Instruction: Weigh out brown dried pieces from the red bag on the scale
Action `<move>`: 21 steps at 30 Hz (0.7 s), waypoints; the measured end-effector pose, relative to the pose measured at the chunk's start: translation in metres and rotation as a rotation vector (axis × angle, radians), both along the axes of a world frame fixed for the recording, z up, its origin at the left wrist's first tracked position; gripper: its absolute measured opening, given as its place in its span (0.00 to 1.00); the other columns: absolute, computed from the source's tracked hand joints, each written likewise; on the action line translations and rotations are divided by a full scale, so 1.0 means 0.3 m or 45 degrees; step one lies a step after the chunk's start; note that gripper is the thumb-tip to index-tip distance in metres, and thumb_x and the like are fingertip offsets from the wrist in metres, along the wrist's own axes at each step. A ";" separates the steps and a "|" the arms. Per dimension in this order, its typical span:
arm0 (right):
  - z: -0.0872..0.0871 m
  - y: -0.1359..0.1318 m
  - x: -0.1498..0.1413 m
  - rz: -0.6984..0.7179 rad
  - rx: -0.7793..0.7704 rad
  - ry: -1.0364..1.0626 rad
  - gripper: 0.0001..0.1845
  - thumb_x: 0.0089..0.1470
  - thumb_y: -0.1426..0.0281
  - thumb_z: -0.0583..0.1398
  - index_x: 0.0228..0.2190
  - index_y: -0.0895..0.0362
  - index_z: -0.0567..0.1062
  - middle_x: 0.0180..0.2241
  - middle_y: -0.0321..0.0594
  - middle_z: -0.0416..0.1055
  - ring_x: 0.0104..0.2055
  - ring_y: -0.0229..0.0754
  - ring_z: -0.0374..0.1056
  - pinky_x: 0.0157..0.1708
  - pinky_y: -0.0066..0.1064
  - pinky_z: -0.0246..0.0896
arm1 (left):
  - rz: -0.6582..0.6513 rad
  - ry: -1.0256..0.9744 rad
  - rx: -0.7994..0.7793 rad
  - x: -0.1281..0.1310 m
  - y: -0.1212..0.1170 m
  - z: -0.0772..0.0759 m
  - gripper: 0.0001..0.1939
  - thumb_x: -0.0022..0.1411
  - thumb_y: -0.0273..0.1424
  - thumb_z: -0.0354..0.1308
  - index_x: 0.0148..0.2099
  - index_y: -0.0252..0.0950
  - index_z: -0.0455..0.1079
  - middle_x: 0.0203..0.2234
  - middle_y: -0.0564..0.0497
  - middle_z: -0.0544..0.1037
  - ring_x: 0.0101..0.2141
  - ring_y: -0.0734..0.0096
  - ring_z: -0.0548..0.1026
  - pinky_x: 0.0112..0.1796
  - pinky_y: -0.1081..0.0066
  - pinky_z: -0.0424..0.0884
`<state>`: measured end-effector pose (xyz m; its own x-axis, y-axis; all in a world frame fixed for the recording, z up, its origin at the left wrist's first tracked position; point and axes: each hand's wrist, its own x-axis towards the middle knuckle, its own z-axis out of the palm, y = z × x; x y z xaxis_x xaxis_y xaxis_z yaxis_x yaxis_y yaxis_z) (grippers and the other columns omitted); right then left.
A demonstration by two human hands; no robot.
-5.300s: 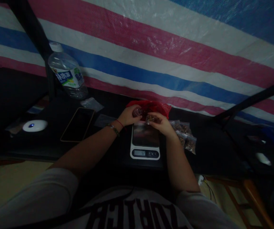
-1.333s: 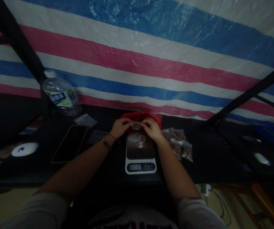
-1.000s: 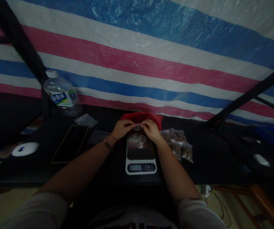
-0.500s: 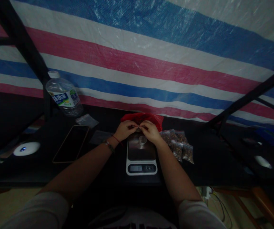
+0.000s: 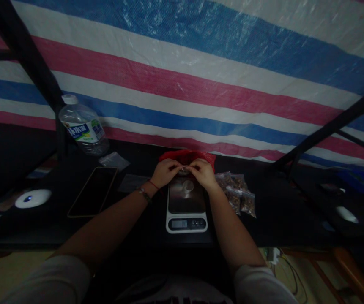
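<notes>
My left hand and my right hand are both closed in a pinch at the far end of a kitchen scale. Between their fingertips is a small clear plastic bag, mostly hidden by the fingers; its contents cannot be made out. Just behind the hands lies an open red plastic bag. A small round clear piece rests on the scale's metal plate. Beside my right wrist, several small zip bags of brown bits lie on the black table.
Left of the scale are a flat clear bag, a phone, small empty-looking bags, a white mouse and a large clear bottle. A striped tarp hangs behind the table. Another white mouse lies far right.
My fingertips have drawn slightly apart along the small bag's edge, and both hands keep their pinch. The whole view has shifted a little; the things on the table stay put.
</notes>
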<state>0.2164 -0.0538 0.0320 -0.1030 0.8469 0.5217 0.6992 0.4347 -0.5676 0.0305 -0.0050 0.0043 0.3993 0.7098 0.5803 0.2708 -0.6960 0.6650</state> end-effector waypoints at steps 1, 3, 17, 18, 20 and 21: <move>0.000 0.001 0.006 -0.022 0.001 0.018 0.06 0.51 0.70 0.63 0.23 0.56 0.75 0.26 0.38 0.72 0.32 0.41 0.67 0.37 0.33 0.61 | 0.020 -0.007 -0.007 -0.003 0.002 0.002 0.10 0.59 0.38 0.58 0.33 0.38 0.77 0.30 0.49 0.80 0.34 0.66 0.76 0.41 0.66 0.71; -0.001 0.003 0.011 -0.005 -0.008 0.047 0.06 0.51 0.71 0.62 0.24 0.56 0.76 0.26 0.39 0.73 0.32 0.41 0.67 0.36 0.33 0.61 | 0.062 -0.019 -0.021 -0.011 0.007 0.003 0.10 0.58 0.38 0.59 0.33 0.38 0.77 0.30 0.49 0.80 0.35 0.65 0.76 0.42 0.66 0.71; 0.111 -0.183 0.187 -0.351 0.002 0.695 0.13 0.53 0.58 0.59 0.28 0.56 0.73 0.24 0.34 0.69 0.26 0.37 0.64 0.28 0.28 0.58 | 0.141 0.250 0.375 -0.071 -0.016 0.160 0.17 0.63 0.38 0.53 0.50 0.36 0.72 0.42 0.45 0.79 0.42 0.62 0.75 0.46 0.62 0.69; 0.105 -0.216 0.225 -0.374 -0.034 0.736 0.14 0.52 0.58 0.59 0.28 0.55 0.73 0.23 0.33 0.69 0.24 0.36 0.63 0.27 0.27 0.58 | 0.141 0.258 0.398 -0.080 -0.021 0.186 0.17 0.64 0.37 0.52 0.50 0.35 0.72 0.41 0.45 0.79 0.42 0.63 0.75 0.46 0.62 0.69; 0.081 -0.273 0.295 -0.407 -0.169 0.753 0.15 0.50 0.56 0.61 0.28 0.56 0.73 0.21 0.33 0.69 0.23 0.36 0.63 0.25 0.27 0.58 | 0.160 0.253 0.449 -0.102 -0.035 0.241 0.15 0.64 0.36 0.51 0.47 0.35 0.73 0.40 0.46 0.79 0.42 0.64 0.75 0.47 0.63 0.69; 0.068 -0.295 0.323 -0.405 -0.273 0.696 0.15 0.49 0.56 0.61 0.27 0.56 0.73 0.21 0.34 0.70 0.23 0.37 0.64 0.26 0.28 0.59 | 0.181 0.250 0.467 -0.115 -0.044 0.267 0.15 0.64 0.35 0.50 0.46 0.35 0.74 0.40 0.47 0.79 0.42 0.65 0.75 0.47 0.63 0.69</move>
<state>0.3132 -0.1424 0.0525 0.4006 0.8830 0.2444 0.3617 0.0927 -0.9277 -0.0041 -0.0184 0.0844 0.4405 0.5268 0.7269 0.4776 -0.8231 0.3072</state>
